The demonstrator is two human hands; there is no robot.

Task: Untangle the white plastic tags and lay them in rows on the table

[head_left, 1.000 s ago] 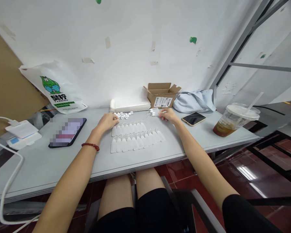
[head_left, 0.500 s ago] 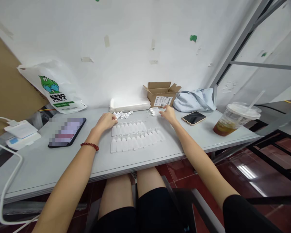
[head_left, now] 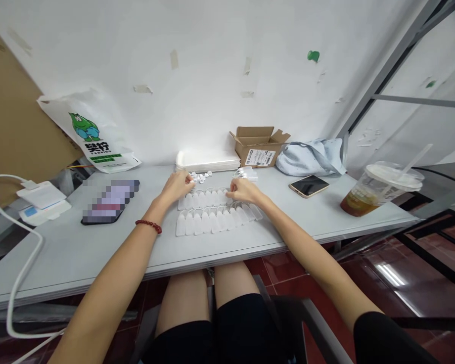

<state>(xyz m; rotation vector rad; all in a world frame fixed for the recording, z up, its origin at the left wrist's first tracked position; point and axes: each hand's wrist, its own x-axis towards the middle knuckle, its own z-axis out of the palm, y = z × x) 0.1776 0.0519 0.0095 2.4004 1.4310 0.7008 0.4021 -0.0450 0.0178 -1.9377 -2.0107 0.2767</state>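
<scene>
Two rows of white translucent tag-like pieces with thin loops lie on the table: a back row [head_left: 202, 200] and a longer front row [head_left: 212, 221]. My left hand [head_left: 177, 186] is closed in a pinch at the left end of the back row, beside a heap of small white caps [head_left: 202, 178]. What it pinches, if anything, is too small to make out. My right hand [head_left: 246, 190] has its fingertips pinched together at the right end of the back row; the thing in them is hidden. Just behind it lies a small pile of similar white pieces [head_left: 251, 174].
Along the wall are a white stack [head_left: 208, 161], an open cardboard box [head_left: 255, 146] and a pale blue cloth bag [head_left: 311, 156]. A phone [head_left: 309, 186] and a drink cup [head_left: 375, 189] stand right. Another phone [head_left: 109, 202], a white charger with cable [head_left: 43, 202] and a plastic bag [head_left: 94, 134] are left.
My right hand has come from the pile near the box toward me and left, to the back row's end. My left hand has shifted slightly right. The camera view has turned a little.
</scene>
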